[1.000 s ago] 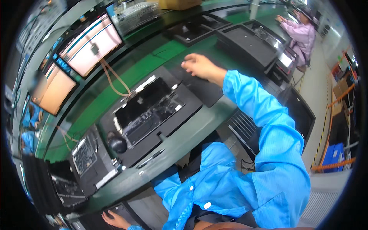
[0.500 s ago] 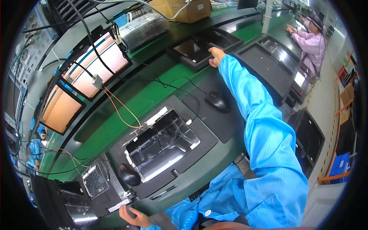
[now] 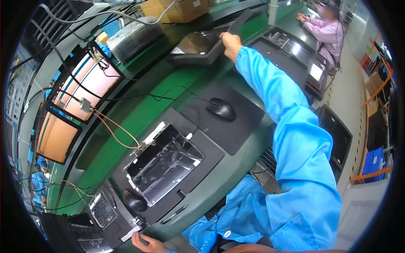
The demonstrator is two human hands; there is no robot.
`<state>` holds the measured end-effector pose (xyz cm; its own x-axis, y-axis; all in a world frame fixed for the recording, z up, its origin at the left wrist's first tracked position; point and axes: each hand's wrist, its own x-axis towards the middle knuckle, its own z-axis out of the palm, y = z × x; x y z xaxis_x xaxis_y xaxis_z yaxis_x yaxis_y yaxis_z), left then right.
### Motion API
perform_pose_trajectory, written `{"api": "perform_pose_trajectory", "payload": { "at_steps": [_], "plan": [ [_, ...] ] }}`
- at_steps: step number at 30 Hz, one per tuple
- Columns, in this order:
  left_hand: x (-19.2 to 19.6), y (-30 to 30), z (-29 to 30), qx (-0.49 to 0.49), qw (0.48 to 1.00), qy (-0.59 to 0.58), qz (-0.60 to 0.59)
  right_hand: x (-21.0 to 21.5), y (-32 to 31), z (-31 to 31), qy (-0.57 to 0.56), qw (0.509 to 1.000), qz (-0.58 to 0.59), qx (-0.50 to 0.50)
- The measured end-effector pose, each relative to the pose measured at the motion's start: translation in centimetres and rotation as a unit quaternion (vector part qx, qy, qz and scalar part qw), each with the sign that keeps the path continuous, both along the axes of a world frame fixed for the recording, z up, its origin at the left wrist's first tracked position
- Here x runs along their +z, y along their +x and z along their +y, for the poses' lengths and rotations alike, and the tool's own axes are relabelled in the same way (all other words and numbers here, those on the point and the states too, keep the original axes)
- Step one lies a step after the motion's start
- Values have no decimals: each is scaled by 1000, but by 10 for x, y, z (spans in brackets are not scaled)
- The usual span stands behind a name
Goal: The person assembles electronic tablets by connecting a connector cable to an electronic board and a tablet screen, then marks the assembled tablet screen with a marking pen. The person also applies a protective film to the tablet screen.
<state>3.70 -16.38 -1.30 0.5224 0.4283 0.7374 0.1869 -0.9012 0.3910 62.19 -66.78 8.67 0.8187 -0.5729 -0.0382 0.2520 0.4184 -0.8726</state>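
Far out over the bench, my right hand is closed on the near right edge of a black tray, which is tilted. A dark glossy panel lies in the tray. At the lower left my left hand holds nothing, its fingers and thumb apart, close to a white strip at the bench edge. In front of me a display panel with clear film and white tabs rests on a black mat, wired by a thin copper-coloured cable.
Two black mice and a pen lie on the bench. Lit screens stand at left. A cardboard box and a film-wrapped stack sit behind. Black trays lie right, near a person in pink.
The tray under my right hand has gone from lying flat to tilted, with its right side raised. My left hand stays by the bench edge. The whole view has shifted slightly.
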Motion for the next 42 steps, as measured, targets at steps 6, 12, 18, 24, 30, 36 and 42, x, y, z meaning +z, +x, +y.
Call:
{"api": "perform_pose_trajectory", "payload": {
  "at_steps": [6,12,18,24,30,36,42],
  "plan": [
    [-2,2,5,-24,999,6,-28,29,-145,-143,57,995,-17,85],
    [-1,7,7,-47,998,25,-40,9,-259,-214,-17,994,81,76],
    [-3,3,8,-41,997,52,-26,48,-274,-219,-737,559,350,-147],
    [-39,-17,39,-21,1000,13,-16,35,-193,-179,-829,527,174,-68],
    [-30,-8,27,-21,998,25,-44,67,-117,-192,-731,579,307,190],
    [-10,-11,17,-8,994,-1,-109,47,-67,-257,-636,635,361,247],
    [-3,-16,11,-45,988,-52,-139,112,-57,-250,-654,702,201,201]
  ]
}}
